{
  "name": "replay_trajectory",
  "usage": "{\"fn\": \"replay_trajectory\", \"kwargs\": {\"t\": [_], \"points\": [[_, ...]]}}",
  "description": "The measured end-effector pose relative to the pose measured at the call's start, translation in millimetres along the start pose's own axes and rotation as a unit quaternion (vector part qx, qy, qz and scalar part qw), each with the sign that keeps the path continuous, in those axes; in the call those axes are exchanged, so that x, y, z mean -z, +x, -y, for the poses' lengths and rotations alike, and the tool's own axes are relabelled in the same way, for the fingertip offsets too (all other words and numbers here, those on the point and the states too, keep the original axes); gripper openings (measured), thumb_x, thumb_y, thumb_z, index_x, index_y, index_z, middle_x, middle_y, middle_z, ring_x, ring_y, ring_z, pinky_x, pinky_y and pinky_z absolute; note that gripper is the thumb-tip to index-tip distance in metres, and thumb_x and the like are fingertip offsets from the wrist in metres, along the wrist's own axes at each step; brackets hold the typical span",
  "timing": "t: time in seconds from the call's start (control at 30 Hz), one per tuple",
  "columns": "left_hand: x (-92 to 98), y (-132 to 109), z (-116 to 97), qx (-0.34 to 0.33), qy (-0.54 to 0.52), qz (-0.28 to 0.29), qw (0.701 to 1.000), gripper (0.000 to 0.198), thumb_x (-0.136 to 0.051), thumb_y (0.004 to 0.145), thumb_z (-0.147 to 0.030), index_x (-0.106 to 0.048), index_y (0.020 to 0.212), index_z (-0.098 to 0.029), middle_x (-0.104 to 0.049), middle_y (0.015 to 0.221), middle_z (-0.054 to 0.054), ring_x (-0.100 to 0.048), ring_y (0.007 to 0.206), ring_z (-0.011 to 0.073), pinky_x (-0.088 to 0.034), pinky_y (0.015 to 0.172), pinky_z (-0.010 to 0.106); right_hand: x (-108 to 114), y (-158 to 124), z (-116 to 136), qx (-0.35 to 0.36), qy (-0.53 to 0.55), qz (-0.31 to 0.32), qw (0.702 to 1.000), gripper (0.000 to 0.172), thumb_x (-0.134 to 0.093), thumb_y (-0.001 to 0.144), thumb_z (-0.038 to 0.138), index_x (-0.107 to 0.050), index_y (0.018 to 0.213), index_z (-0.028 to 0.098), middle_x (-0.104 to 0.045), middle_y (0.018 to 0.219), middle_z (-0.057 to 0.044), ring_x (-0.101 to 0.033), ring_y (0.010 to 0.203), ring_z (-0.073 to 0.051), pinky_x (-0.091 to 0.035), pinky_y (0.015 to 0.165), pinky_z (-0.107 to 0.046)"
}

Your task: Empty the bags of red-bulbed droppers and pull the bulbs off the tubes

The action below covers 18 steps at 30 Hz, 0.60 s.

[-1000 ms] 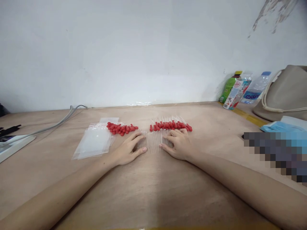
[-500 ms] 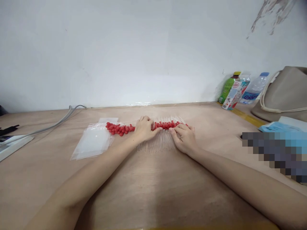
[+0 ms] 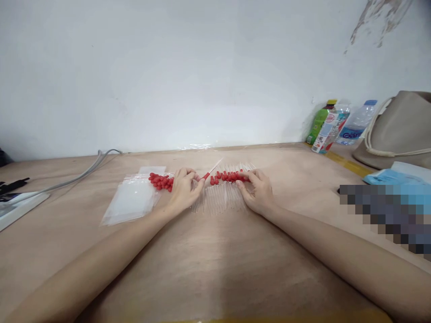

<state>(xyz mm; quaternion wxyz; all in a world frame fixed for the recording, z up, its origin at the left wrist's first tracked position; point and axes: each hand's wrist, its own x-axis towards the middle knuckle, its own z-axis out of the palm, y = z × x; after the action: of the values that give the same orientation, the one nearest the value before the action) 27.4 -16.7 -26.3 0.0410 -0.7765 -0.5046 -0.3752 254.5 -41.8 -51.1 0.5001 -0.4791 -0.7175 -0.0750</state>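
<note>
Pinched in my left hand (image 3: pixel 185 186) is a glass dropper (image 3: pixel 211 170) with a red rubber bulb; its thin clear tip points up and to the right. Beneath my fingers a row of thin clear glass tubes (image 3: pixel 218 199) lies side by side on the table, with red rubber bulbs (image 3: pixel 225 176) across the middle. My right hand (image 3: pixel 259 190) rests at the right end of that row, thumb and fingers closed around red bulbs there. To the left of my left hand is a pile of red bulbs (image 3: pixel 160 180), partly hidden by the hand.
Clear plastic bags (image 3: pixel 126 199) lie flat at the left. A grey cable (image 3: pixel 81 172) crosses the table's far left. Back right stand a green bottle (image 3: pixel 318 123), a labelled bottle (image 3: pixel 330 128), a water bottle (image 3: pixel 358 123) and a beige bag (image 3: pixel 400 128). A blue packet (image 3: pixel 385 177) lies nearer.
My left hand has shifted left off the row and now has one dropper raised at a slant. More bulbs show between my hands. My right hand has stayed nearly in place.
</note>
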Motion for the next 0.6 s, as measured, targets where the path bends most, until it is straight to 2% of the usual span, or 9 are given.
{"fn": "replay_trajectory", "kwargs": {"t": [0.1, 0.23, 0.4, 0.53, 0.6], "points": [[16.7, -18, 11, -0.082, 0.019, 0.006, 0.996, 0.013, -0.051, 0.08, -0.029, -0.058, 0.08, -0.018, -0.052, 0.096, 0.007, -0.047, 0.098, 0.0214, -0.038, 0.09, 0.04, 0, 0, 3, 0.068, -0.01, -0.025, 0.997, 0.04, -0.052, 0.08, 0.037, -0.053, 0.115, 0.019, -0.057, 0.109, -0.012, -0.052, 0.101, -0.024, -0.039, 0.084, -0.038], [24.9, -33, 12, -0.165, 0.038, 0.013, 0.986, 0.012, -0.051, 0.081, -0.027, -0.058, 0.086, -0.019, -0.053, 0.101, 0.007, -0.047, 0.1, 0.0213, -0.038, 0.091, 0.04, 2, -2, 8, 0.169, -0.04, 0.042, 0.984, 0.048, -0.052, 0.08, 0.042, -0.047, 0.124, 0.022, -0.054, 0.122, -0.008, -0.046, 0.114, -0.024, -0.03, 0.096, -0.041], [26.3, -34, -4, -0.211, 0.045, 0.027, 0.976, 0.013, -0.05, 0.082, -0.026, -0.059, 0.086, -0.017, -0.055, 0.098, 0.01, -0.049, 0.097, 0.0218, -0.041, 0.087, 0.04, 3, -4, 14, 0.231, -0.061, 0.101, 0.966, 0.036, -0.049, 0.084, 0.041, -0.055, 0.115, 0.025, -0.058, 0.119, -0.004, -0.046, 0.117, -0.023, -0.017, 0.103, -0.048], [27.3, -33, -9, -0.216, 0.038, 0.025, 0.975, 0.013, -0.049, 0.083, -0.026, -0.059, 0.086, -0.018, -0.058, 0.095, 0.009, -0.052, 0.095, 0.0213, -0.042, 0.087, 0.04, 1, -4, 16, 0.242, -0.044, 0.1, 0.964, 0.021, -0.049, 0.086, 0.034, -0.064, 0.096, 0.024, -0.066, 0.106, -0.002, -0.051, 0.113, -0.021, -0.016, 0.104, -0.048], [26.5, -33, -10, -0.214, 0.026, 0.017, 0.976, 0.016, -0.05, 0.082, -0.027, -0.058, 0.093, -0.018, -0.059, 0.098, 0.009, -0.052, 0.098, 0.0214, -0.042, 0.088, 0.04, -1, -5, 16, 0.247, -0.031, 0.095, 0.964, 0.018, -0.049, 0.086, 0.032, -0.066, 0.09, 0.024, -0.067, 0.102, 0.0, -0.052, 0.11, -0.02, -0.015, 0.104, -0.048]]}}
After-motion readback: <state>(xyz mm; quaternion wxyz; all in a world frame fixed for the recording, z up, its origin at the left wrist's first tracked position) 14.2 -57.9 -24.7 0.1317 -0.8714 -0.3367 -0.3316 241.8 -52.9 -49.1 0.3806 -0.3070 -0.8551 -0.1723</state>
